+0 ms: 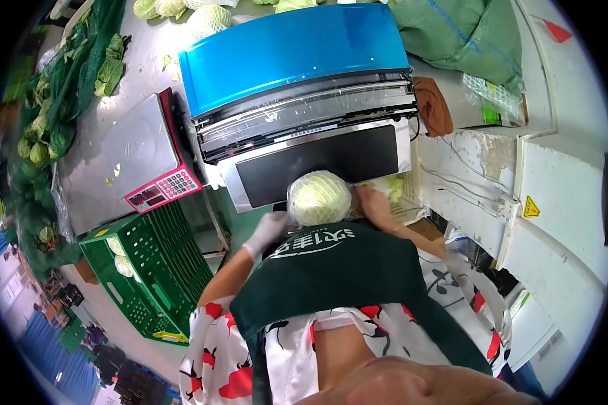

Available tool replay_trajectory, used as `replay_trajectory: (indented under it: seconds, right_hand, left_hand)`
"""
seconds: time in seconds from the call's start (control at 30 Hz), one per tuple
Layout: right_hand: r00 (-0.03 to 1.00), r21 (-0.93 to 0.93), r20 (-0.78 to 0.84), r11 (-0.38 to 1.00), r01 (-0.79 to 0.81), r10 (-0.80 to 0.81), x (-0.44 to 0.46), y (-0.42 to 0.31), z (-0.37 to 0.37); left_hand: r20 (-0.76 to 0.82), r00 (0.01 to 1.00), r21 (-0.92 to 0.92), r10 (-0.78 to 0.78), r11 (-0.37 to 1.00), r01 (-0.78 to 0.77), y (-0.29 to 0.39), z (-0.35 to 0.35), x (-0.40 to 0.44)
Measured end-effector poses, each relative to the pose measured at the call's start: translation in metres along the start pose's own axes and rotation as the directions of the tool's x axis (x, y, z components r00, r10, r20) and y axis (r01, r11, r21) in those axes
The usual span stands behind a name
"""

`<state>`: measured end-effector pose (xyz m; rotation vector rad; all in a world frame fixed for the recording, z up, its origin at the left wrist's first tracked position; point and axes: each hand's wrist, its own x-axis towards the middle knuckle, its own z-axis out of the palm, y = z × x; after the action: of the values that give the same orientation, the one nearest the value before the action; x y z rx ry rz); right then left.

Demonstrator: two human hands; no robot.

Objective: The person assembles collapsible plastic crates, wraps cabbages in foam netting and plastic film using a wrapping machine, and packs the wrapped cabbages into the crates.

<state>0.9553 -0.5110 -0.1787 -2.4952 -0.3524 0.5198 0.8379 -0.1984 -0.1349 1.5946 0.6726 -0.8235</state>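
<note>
A pale green cabbage (319, 198), covered in clear film over what looks like white netting, is held between my two hands at the front edge of the wrapping machine's black plate (263, 177). My left hand (270, 230), in a white glove, presses on the left side of the cabbage, its fingertips partly hidden. On the other side, my right hand (374, 205) has its fingers curled in against the wrapped cabbage. The blue-topped wrapping machine (297, 50) stands directly ahead, with its film slot behind the plate.
A scale with a red keypad (163, 189) sits left of the machine. Stacked green crates (138, 283) stand below it. Cabbages (209, 21) lie behind the machine. Green net sacks (67, 101) line the far left. A green sack (463, 37) and brown cloth (432, 106) are at right.
</note>
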Motion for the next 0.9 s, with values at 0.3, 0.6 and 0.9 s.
replay_trajectory:
  seconds: [0.3, 0.6, 0.9]
  right_hand:
    - [0.656, 0.768, 0.634, 0.237, -0.594, -0.410, 0.048, -0.095, 0.035]
    - [0.802, 0.332, 0.493, 0.925, 0.185, -0.337, 0.118, -0.201, -0.070]
    - [0.907, 0.294, -0.169, 0.859, 0.420, -0.386, 0.302, -0.282, -0.156]
  left_hand:
    - [0.078, 0.639, 0.763, 0.765, 0.367, -0.533, 0.059, -0.015, -0.005]
    - [-0.101, 0.548, -0.183, 0.830, 0.526, -0.831, 0.193, -0.058, -0.030]
    - [-0.431, 0.852, -0.825, 0.298, 0.252, -0.506, 0.008, -0.157, -0.068]
